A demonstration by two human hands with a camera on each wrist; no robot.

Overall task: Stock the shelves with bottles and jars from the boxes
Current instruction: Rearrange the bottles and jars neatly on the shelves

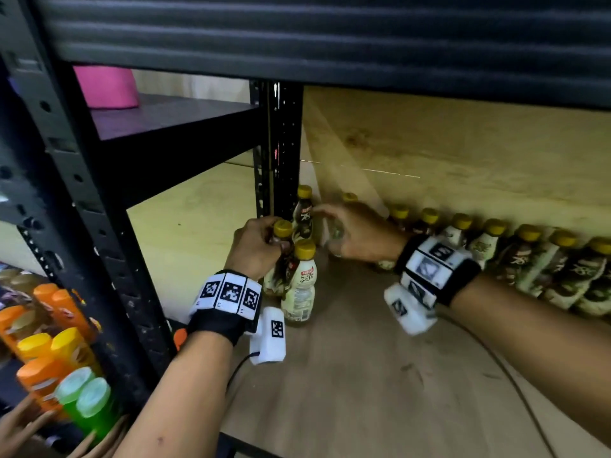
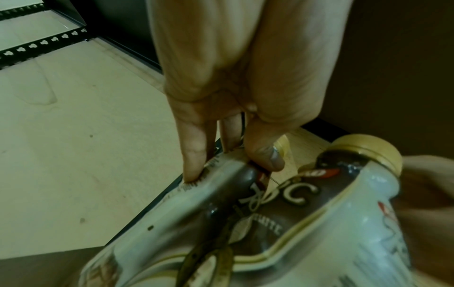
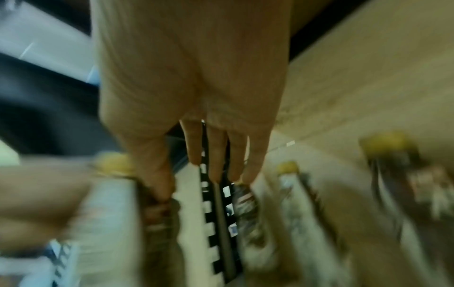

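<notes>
My left hand (image 1: 256, 247) grips a bottle (image 1: 281, 259) on the shelf (image 1: 363, 375), with a black post (image 1: 281, 143) just behind. My right hand (image 1: 357, 236), fingers loosely spread, reaches among bottles; a row of bottles (image 1: 496, 252) lines the wall to its right.

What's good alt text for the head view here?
A person's left hand grips a yellow-capped drink bottle on a wooden shelf beside a black upright post, while the right hand reaches with extended fingers toward another bottle. A row of matching bottles lines the back.
</notes>
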